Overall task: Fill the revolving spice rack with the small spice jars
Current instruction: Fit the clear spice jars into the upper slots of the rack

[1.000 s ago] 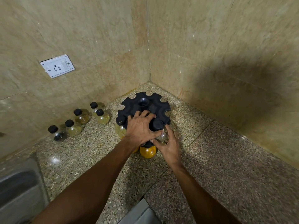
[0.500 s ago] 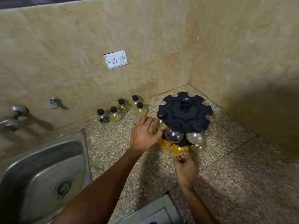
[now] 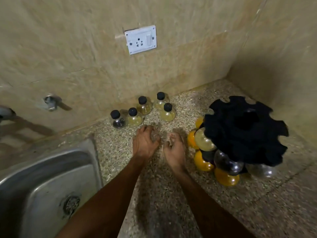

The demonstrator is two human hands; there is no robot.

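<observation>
Both our hands, left (image 3: pixel 145 143) and right (image 3: pixel 175 148), are empty, fingers loosely curled, near five loose jars (image 3: pixel 151 109) by the wall. We take one jar by its body, then seat its neck in an open rack (image 3: pixel 245 129) notch.

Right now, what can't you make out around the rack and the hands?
- Spice rack, head view: motion blur smears it; empty slots uncountable.
- Jars beneath the rack: its black top hides their caps.
- Left hand, right hand: blurred, curled; whether they hold anything is unclear.
- Sink: cut off by the left edge.
</observation>
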